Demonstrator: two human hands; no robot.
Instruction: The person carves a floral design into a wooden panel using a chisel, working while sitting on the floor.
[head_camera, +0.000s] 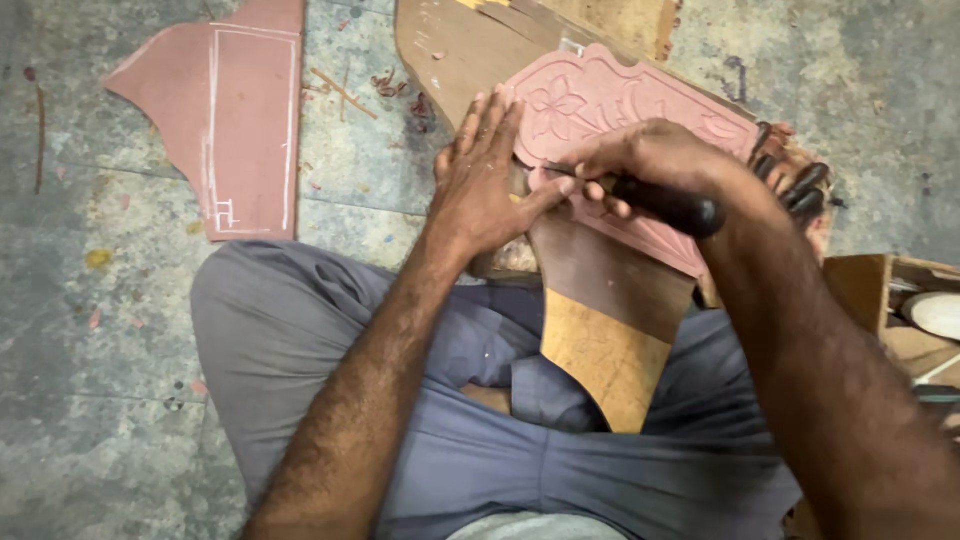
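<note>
Mottled grey floor (100, 330). Far left: flat reddish slab offcut (235, 110) with white scribed lines. Right: open wooden box (880, 290).

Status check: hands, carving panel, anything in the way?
Left hand flat on pink carved panel, steadying. Right hand gripping black-handled chisel, tip on panel edge. More dark-handled tools beside panel, clear of the cut.

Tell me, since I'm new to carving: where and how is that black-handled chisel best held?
Probably by the black handle, coming from the right, as the right hand does. The chisel lies nearly flat, tip pointing left onto the pink panel, so the handle end is free. The left hand presses flat beside the tip.
</note>
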